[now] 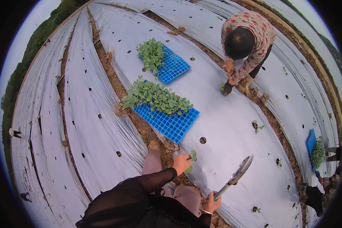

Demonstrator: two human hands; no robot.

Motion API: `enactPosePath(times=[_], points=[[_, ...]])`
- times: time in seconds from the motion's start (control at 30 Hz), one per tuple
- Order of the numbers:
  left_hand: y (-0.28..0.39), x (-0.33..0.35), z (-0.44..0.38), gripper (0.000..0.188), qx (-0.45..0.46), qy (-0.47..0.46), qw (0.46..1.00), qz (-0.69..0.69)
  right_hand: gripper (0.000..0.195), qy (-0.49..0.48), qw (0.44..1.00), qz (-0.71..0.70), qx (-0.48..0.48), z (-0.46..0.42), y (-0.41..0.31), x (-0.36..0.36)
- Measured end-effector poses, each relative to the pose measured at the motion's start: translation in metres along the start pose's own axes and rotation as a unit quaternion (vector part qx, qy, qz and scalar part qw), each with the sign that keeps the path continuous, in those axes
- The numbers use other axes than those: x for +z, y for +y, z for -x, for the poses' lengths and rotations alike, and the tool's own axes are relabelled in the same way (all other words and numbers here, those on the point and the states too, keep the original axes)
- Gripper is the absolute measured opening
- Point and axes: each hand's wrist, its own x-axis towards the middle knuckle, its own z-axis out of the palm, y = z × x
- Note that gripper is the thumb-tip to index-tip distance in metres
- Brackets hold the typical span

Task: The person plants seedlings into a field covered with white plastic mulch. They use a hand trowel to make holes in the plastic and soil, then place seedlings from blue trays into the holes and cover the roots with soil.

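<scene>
My left hand (183, 164) grips a small green seedling (193, 155) at the near edge of the film-covered bed; its leaves stick out on two sides of my fingers, and its roots are hidden. In my right hand (213, 203) is the handle of a hand trowel (240, 169), its soil-smeared metal blade pointing away from me over the silver plastic mulch film (230, 128). Beyond my left hand lies a blue seedling tray (171, 126), partly filled with leafy seedlings (159, 98). A round planting hole (203, 140) shows dark soil between the tray and the trowel.
A second blue tray (176, 64) with seedlings lies farther off. A co-worker (248, 40) bends over the bed's far edge, a gloved hand at a seedling. Planted seedlings (256, 126) line that side. Soil furrows (142, 125) separate the beds. Another tray (311, 148) stands far right, near other people.
</scene>
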Motion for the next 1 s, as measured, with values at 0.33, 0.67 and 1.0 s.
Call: enactPosePath(times=[0.33,0.67,1.0], points=[[0.119,-0.001,0.046,0.020,0.104,-0.095,0.985,0.102,0.024,0.035,0.904,-0.270,0.329,0.002,-0.100,-0.057],[0.184,-0.010,-0.010,0.010,-0.078,-0.284,0.887,0.357,0.048,0.002,0.898,-0.368,0.241,0.019,-0.156,-0.015],[0.199,0.002,0.000,0.017,-0.081,-0.476,0.824,0.297,0.060,-0.053,0.936,-0.335,0.095,0.026,-0.220,-0.016]])
